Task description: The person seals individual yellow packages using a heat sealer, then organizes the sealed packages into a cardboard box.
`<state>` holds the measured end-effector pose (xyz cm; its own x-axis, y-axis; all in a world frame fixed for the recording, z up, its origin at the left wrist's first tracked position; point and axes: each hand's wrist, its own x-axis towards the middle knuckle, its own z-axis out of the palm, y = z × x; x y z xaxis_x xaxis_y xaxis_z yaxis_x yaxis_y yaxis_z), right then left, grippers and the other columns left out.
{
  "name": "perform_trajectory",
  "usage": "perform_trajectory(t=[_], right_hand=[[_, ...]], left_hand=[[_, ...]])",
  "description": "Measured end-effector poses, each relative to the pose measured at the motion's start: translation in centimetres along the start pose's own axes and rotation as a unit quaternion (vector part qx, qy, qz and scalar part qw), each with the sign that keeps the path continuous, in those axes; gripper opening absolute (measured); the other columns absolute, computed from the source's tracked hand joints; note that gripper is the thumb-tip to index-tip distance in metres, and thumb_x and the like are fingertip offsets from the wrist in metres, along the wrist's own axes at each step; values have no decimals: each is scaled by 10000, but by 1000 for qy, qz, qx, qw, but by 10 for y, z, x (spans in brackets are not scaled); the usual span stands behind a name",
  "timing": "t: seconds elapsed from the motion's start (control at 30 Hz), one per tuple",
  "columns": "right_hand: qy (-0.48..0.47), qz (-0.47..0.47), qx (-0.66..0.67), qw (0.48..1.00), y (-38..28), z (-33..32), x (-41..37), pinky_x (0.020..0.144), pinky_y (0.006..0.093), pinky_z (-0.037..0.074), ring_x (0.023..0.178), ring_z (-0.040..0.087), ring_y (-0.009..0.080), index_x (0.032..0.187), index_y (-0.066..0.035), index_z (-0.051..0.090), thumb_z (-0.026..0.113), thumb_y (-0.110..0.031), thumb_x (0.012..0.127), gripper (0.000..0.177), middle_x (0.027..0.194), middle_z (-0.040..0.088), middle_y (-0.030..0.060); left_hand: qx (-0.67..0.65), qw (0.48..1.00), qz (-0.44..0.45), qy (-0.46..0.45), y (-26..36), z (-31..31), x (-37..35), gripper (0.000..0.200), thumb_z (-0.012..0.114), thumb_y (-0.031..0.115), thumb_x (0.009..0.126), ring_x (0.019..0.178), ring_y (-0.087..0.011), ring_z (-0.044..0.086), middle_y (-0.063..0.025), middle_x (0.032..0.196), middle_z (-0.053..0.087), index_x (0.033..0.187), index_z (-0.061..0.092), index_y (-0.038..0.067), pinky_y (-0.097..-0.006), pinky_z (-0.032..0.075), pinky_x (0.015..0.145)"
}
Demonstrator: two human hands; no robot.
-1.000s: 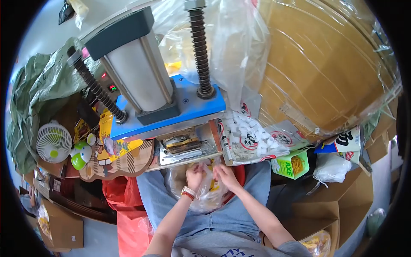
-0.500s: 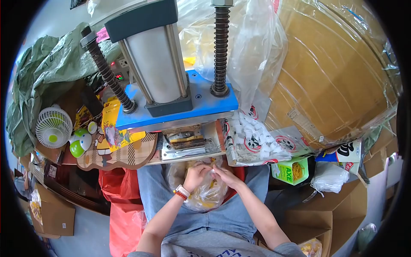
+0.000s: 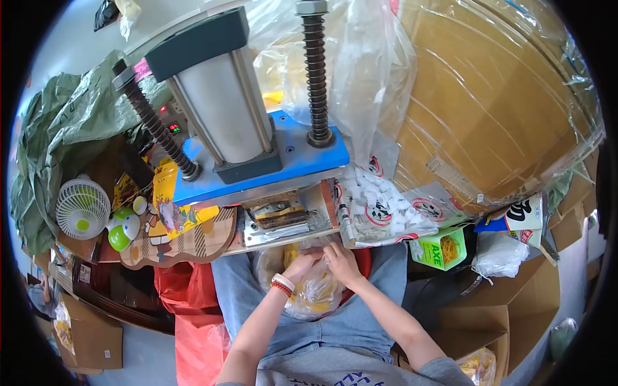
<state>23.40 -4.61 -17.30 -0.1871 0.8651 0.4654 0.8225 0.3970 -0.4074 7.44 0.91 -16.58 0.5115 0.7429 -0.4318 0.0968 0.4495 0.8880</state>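
Over my lap, my left hand (image 3: 304,265) and my right hand (image 3: 341,262) meet with their fingertips close together. Both are closed in a pinch, and what lies between the fingers is hidden or too small to name. Under them rests a clear plastic bag (image 3: 315,297) with yellow pieces inside. Part of something red and rounded (image 3: 364,260) shows beside the bag, near my right hand. Just beyond my hands stands a press with a blue plate (image 3: 264,174); a metal fixture (image 3: 280,225) sits beneath that plate.
Small white pieces (image 3: 389,202) lie on a printed plastic sheet right of the press. A green AXE tub (image 3: 441,251) holds yellow bands. A large cardboard box (image 3: 489,96) rises at the right. A white fan (image 3: 82,207) and a patterned board (image 3: 187,238) are on the left.
The view has shifted slightly. My hands stay together over the bag; the left wrist has turned a little, and the small white thing seen between the fingertips no longer shows.
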Motion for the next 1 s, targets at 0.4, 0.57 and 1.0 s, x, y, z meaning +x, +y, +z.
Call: perform_trajectory(t=[0.4, 0.57, 1.0], right_hand=[[-179, -156, -152, 959, -9, -13, -18, 735, 408, 444, 646, 652, 238, 840, -73, 683, 591, -169, 841, 133, 683, 658, 77], [-215, -96, -11, 972, -31, -56, -3, 788, 442, 488, 819, 678, 266, 875, -64, 677, 594, -254, 921, 212, 901, 686, 137], [-223, 170, 153, 948, -85, -11, -81, 532, 488, 490, 583, 639, 370, 740, -119, 712, 539, -521, 940, 481, 671, 662, 160]], left_hand=[[176, 956, 82, 218, -60, -14, 39, 112, 679, 125, 813, 796, -219, 713, -165, 842, 731, 817, 764, 53, -344, 547, 724], [226, 926, 176, 245, -62, -24, 34, 184, 687, 189, 818, 779, -260, 707, -149, 867, 730, 954, 724, 71, -370, 544, 717], [275, 937, 90, 198, -211, -188, 98, 571, 543, 383, 986, 1375, -265, 410, -145, 1467, 468, 1437, 429, 52, -361, 317, 1134]])
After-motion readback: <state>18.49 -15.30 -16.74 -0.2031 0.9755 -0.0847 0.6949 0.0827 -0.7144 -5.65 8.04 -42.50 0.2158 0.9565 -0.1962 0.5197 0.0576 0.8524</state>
